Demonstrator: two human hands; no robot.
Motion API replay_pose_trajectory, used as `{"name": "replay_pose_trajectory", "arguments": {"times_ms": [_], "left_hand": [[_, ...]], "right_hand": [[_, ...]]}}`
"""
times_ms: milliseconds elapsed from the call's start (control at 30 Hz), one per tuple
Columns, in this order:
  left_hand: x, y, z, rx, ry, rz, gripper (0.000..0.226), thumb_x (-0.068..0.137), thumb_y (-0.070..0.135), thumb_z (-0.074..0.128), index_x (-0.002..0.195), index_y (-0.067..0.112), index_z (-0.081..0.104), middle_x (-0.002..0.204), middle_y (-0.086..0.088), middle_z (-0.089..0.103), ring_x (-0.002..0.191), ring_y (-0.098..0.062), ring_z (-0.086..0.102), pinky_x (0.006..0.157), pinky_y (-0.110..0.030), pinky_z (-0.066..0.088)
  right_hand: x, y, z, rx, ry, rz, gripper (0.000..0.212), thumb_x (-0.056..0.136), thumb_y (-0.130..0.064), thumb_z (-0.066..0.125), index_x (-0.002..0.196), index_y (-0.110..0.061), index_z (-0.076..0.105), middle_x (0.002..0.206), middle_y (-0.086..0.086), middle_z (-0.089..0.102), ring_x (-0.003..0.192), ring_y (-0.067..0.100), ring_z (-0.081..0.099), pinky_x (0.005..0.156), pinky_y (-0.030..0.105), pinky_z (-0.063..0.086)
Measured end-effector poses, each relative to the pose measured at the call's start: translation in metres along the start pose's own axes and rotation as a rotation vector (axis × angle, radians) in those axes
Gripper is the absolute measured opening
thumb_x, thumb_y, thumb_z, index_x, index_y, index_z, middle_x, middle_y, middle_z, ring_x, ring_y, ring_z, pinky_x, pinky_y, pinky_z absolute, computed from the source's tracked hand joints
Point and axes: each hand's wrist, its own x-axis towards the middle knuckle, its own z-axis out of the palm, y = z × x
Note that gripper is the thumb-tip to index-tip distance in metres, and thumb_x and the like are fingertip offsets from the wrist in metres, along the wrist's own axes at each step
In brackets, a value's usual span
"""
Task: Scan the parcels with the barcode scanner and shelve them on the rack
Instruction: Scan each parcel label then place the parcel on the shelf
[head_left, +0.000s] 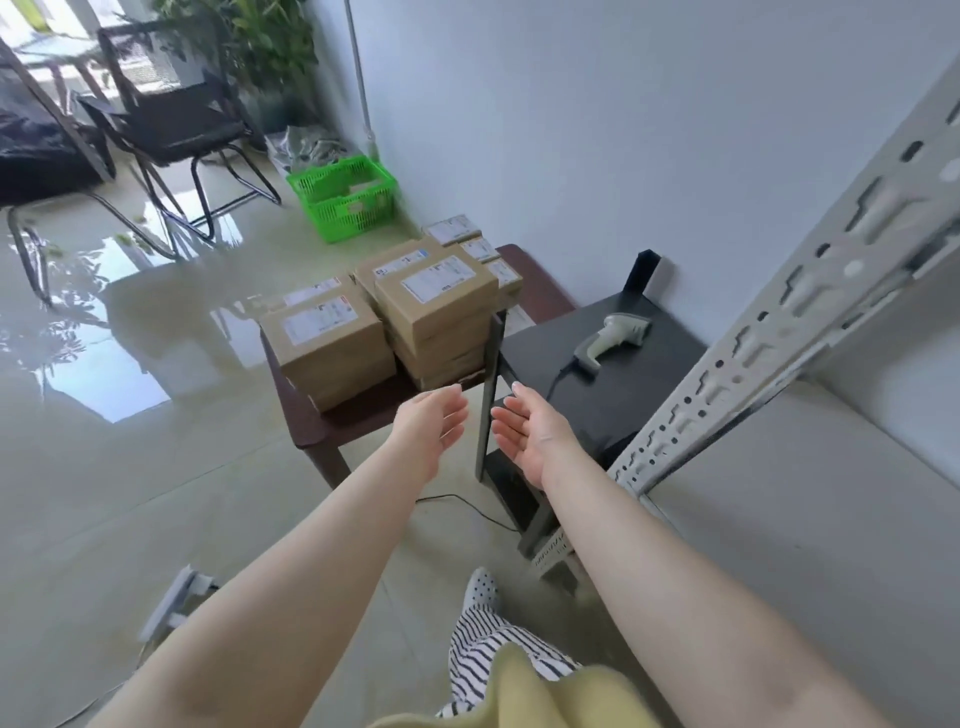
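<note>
Our left hand (434, 423) and right hand (524, 428) reach out, palms facing each other, fingers wide and holding nothing. Just past them, brown cardboard parcels with white labels (382, 317) sit stacked on the dark brown wooden table (322, 423). The tall stack (439, 317) could tip if we bump it. To the right, the pale grey barcode scanner (613, 338) lies on the black stand (623, 395); its black cord (555, 382) could snag. The grey metal rack (769, 332) stands at our right.

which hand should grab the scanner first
Probably the right hand: it is open, empty and nearer the scanner, which lies on the black stand to its right. The left hand is nearer the parcels.
</note>
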Motion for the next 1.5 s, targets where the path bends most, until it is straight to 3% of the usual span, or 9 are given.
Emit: {"name": "replay_pose_trajectory", "arguments": {"times_ms": [233,500,667,767,900,1033,1200,1400,1500], "left_hand": [[0.088,0.068,0.012,0.142,0.030,0.087,0.012,0.095,0.023,0.070,0.104,0.016,0.067,0.100,-0.003,0.069,0.091,-0.015,0.065,0.081,-0.028,0.054],[0.172,0.139,0.007,0.383,0.144,0.200,0.037,0.090,0.029,0.075,0.121,0.013,0.064,0.102,0.001,0.066,0.100,-0.017,0.061,0.097,-0.036,0.053],[0.214,0.168,0.011,0.625,0.155,0.286,0.054,0.090,0.032,0.075,0.136,0.013,0.053,0.132,-0.005,0.058,0.111,-0.017,0.054,0.070,-0.022,0.041],[0.243,0.178,0.009,0.811,0.151,0.346,0.062,0.089,0.034,0.075,0.142,0.014,0.048,0.141,-0.005,0.049,0.117,-0.014,0.049,0.089,-0.029,0.043],[0.284,0.190,0.004,1.026,0.076,0.303,0.069,0.087,0.043,0.075,0.145,0.019,0.045,0.143,-0.004,0.049,0.127,-0.023,0.050,0.106,-0.043,0.044],[0.307,0.194,-0.005,1.225,0.020,0.300,0.069,0.088,0.053,0.069,0.145,0.023,0.046,0.141,0.003,0.056,0.129,-0.023,0.053,0.113,-0.049,0.034],[0.328,0.195,-0.020,1.272,-0.133,0.288,0.051,0.083,0.054,0.074,0.120,0.024,0.055,0.114,0.005,0.064,0.103,-0.017,0.061,0.089,-0.042,0.055],[0.333,0.204,-0.029,1.217,-0.184,0.323,0.051,0.078,0.056,0.078,0.111,0.026,0.054,0.110,0.008,0.060,0.094,-0.010,0.058,0.065,-0.023,0.044],[0.330,0.219,-0.026,1.058,-0.247,0.270,0.049,0.077,0.050,0.082,0.107,0.025,0.053,0.106,0.009,0.059,0.093,-0.009,0.059,0.067,-0.022,0.046]], "right_hand": [[0.097,-0.056,0.053,0.003,0.015,0.048,0.030,0.091,-0.041,0.069,0.100,-0.013,0.063,0.094,0.005,0.070,0.081,0.017,0.065,0.076,0.027,0.057],[0.157,-0.102,0.103,-0.126,-0.010,0.085,0.041,0.089,-0.047,0.070,0.112,-0.014,0.060,0.108,0.008,0.067,0.104,0.021,0.066,0.088,0.032,0.057],[0.192,-0.103,0.125,-0.175,-0.020,0.167,0.077,0.084,-0.052,0.074,0.144,-0.013,0.046,0.134,0.013,0.057,0.120,0.026,0.058,0.097,0.037,0.053],[0.209,-0.099,0.133,-0.171,-0.030,0.197,0.083,0.084,-0.050,0.075,0.150,-0.016,0.039,0.148,0.012,0.048,0.132,0.029,0.050,0.107,0.042,0.047],[0.231,-0.090,0.145,-0.208,0.017,0.255,0.089,0.082,-0.058,0.073,0.152,-0.018,0.035,0.153,0.007,0.041,0.136,0.029,0.043,0.106,0.042,0.041],[0.253,-0.075,0.157,-0.154,0.043,0.310,0.107,0.072,-0.066,0.077,0.155,-0.022,0.026,0.156,0.010,0.034,0.141,0.032,0.035,0.104,0.047,0.044],[0.271,-0.063,0.173,0.008,0.033,0.259,0.113,0.059,-0.062,0.086,0.151,-0.033,0.025,0.142,0.003,0.051,0.132,0.028,0.045,0.106,0.053,0.043],[0.264,-0.058,0.187,0.147,0.103,0.176,0.103,0.060,-0.054,0.083,0.147,-0.032,0.033,0.124,0.007,0.067,0.114,0.029,0.064,0.096,0.049,0.055],[0.252,-0.074,0.192,0.095,0.138,0.122,0.101,0.060,-0.056,0.082,0.146,-0.032,0.035,0.123,0.005,0.067,0.112,0.029,0.063,0.094,0.048,0.055]]}}
